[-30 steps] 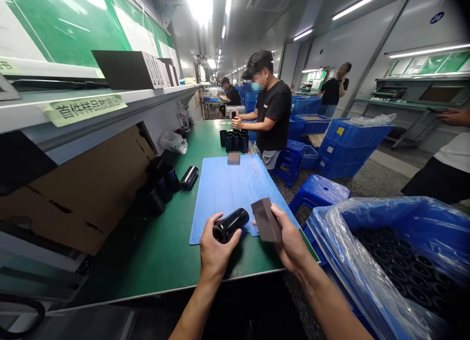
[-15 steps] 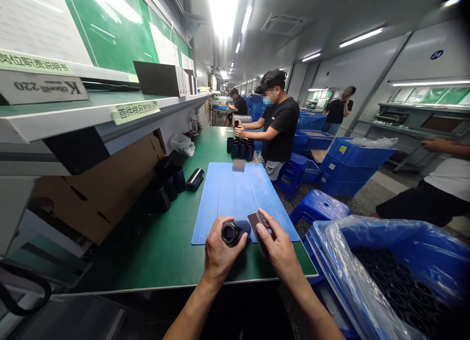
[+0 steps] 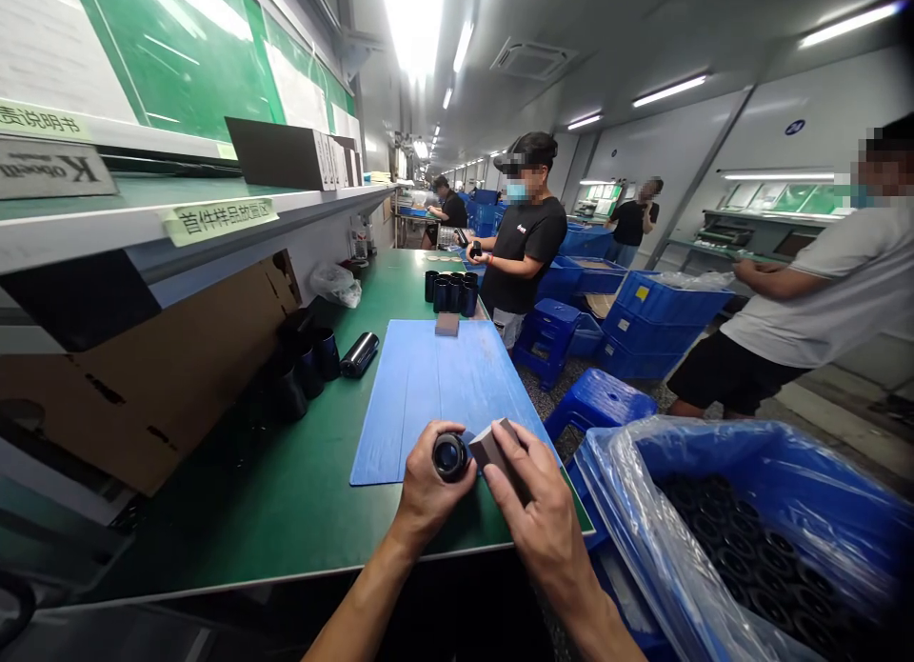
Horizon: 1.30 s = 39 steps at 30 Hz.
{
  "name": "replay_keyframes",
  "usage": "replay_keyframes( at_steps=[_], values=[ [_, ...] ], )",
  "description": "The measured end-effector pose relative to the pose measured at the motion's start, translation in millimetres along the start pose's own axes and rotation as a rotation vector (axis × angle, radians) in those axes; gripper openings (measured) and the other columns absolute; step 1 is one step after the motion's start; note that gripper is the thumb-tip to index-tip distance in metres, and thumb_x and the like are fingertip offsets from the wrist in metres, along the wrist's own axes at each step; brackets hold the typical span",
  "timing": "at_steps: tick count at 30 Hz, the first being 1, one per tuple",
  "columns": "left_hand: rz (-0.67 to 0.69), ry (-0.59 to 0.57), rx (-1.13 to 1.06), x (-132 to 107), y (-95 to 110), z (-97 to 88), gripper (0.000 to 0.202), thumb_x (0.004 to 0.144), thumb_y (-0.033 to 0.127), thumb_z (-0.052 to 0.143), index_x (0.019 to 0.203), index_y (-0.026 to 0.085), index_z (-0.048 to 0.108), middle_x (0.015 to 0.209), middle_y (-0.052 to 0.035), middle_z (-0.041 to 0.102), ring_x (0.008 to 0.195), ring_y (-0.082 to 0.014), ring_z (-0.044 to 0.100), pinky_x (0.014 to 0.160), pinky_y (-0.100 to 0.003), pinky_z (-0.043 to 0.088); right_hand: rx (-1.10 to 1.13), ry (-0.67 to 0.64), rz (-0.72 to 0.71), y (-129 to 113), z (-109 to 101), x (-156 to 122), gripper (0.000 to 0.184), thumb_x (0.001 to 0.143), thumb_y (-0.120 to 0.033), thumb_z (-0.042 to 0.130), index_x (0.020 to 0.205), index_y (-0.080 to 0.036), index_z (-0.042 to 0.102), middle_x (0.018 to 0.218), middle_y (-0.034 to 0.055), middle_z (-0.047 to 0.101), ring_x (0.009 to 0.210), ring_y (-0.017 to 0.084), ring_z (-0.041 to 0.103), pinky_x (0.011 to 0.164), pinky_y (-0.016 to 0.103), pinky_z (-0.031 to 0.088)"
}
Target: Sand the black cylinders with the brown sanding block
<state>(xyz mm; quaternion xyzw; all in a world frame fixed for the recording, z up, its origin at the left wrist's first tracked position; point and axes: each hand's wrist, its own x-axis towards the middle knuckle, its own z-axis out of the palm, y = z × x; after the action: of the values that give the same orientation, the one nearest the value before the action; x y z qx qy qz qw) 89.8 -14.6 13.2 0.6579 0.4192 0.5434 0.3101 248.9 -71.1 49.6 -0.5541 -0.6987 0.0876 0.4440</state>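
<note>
Glossy black cylinder (image 3: 451, 456) lies clamped in the left hand (image 3: 432, 486), with its open end turned up toward the camera, just above the near part of a blue plastic mat (image 3: 407, 424). The right hand (image 3: 543, 519) pinches a grey-brown sanding block (image 3: 491, 448) between thumb and fingers, and this block stands against the cylinder's rim or very near it; from this view I cannot tell if they really touch. So the hands are close together, each one closed on its own thing. The step in hand seems to be the finishing of that rim, and a further stroke would call for a firm left grip. Another sanding block (image 3: 447, 324) lies on the far part of the mat. Beyond it, more black cylinders (image 3: 448, 293) stand on the green bench (image 3: 214, 519); to the right, a plastic-lined blue crate (image 3: 714, 443) holds many more.
</note>
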Motion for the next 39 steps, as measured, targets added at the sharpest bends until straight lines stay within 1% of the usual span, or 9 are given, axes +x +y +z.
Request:
replay_keyframes(
  at_steps=[8,11,15,18,22,28,33,36,39],
  values=[
    [0.067,0.043,-0.019,-6,-7,6.5,0.025,0.083,0.017,0.062,0.108,0.02,0.059,0.1,-0.0026,0.066,0.091,-0.0182,0.066,0.084,-0.029,0.053,-0.294,-0.012,-0.213,-28,6,9,0.046,0.098,-0.032,0.055,0.143,-0.028,0.055,0.14,0.015,0.05,0.12,0.033,0.053,0.098,0.054,0.048],
    [0.102,0.028,-0.019,-5,-6,6.9,0.025,0.084,0.017,0.061,0.109,0.02,0.059,0.104,-0.0045,0.066,0.097,-0.0196,0.066,0.088,-0.031,0.053,-0.335,0.018,-0.22,-30,5,8,0.046,0.098,-0.031,0.055,0.143,-0.027,0.055,0.139,0.0152,0.05,0.117,0.032,0.053,0.095,0.052,0.049],
    [0.056,0.067,0.0,-4,-3,6.7,0.02,0.086,0.019,0.06,0.106,0.02,0.06,0.095,-0.0029,0.067,0.086,-0.0185,0.066,0.078,-0.029,0.054,-0.365,0.02,-0.226,-31,8,9,0.046,0.097,-0.031,0.055,0.143,-0.025,0.055,0.14,0.0163,0.049,0.116,0.032,0.053,0.094,0.05,0.048],
    [0.084,0.047,-0.021,-5,-4,8.5,0.018,0.089,0.021,0.057,0.107,0.021,0.061,0.102,-0.005,0.067,0.095,-0.0205,0.066,0.085,-0.032,0.054,-0.394,0.032,-0.243,-33,11,9,0.046,0.097,-0.03,0.056,0.143,-0.026,0.055,0.141,0.0157,0.048,0.116,0.033,0.052,0.093,0.051,0.048],
    [0.01,0.116,-0.039,-6,-6,11.3,0.013,0.094,0.024,0.051,0.099,0.02,0.062,0.092,-0.0042,0.067,0.084,-0.0194,0.065,0.078,-0.032,0.054,-0.393,0.04,-0.253,-38,11,13,0.046,0.097,-0.03,0.055,0.143,-0.025,0.056,0.141,0.0169,0.048,0.114,0.033,0.052,0.09,0.05,0.048],
    [0.032,0.091,-0.107,-4,-1,10.9,0.018,0.096,0.027,0.049,0.106,0.02,0.062,0.1,-0.0063,0.069,0.091,-0.0211,0.067,0.083,-0.033,0.055,-0.374,0.053,-0.26,-37,11,7,0.047,0.096,-0.03,0.057,0.143,-0.027,0.056,0.141,0.016,0.049,0.113,0.033,0.052,0.089,0.05,0.049],
    [0.055,0.027,-0.016,1,1,9.4,0.017,0.091,0.027,0.054,0.105,0.02,0.063,0.099,-0.0057,0.069,0.091,-0.0215,0.068,0.081,-0.032,0.056,-0.218,0.03,-0.154,-38,11,25,0.044,0.095,-0.032,0.058,0.139,-0.03,0.06,0.14,0.0141,0.055,0.116,0.033,0.055,0.095,0.053,0.047],
    [0.048,0.021,0.06,1,-4,8.7,0.025,0.083,0.027,0.068,0.106,0.02,0.061,0.098,-0.0044,0.069,0.09,-0.0215,0.068,0.082,-0.033,0.056,0.213,-0.037,0.051,-28,2,60,0.038,0.092,-0.04,0.064,0.127,-0.027,0.07,0.136,0.0107,0.061,0.123,0.031,0.056,0.108,0.05,0.042],
    [0.067,-0.007,0.115,-4,-10,3.6,0.038,0.08,0.026,0.074,0.115,0.022,0.061,0.109,-0.0047,0.068,0.101,-0.0221,0.067,0.093,-0.035,0.054,0.42,-0.005,0.187,-6,-14,79,0.046,0.094,-0.051,0.059,0.134,-0.028,0.065,0.135,0.0068,0.065,0.124,0.027,0.059,0.109,0.043,0.044]
  ],
)
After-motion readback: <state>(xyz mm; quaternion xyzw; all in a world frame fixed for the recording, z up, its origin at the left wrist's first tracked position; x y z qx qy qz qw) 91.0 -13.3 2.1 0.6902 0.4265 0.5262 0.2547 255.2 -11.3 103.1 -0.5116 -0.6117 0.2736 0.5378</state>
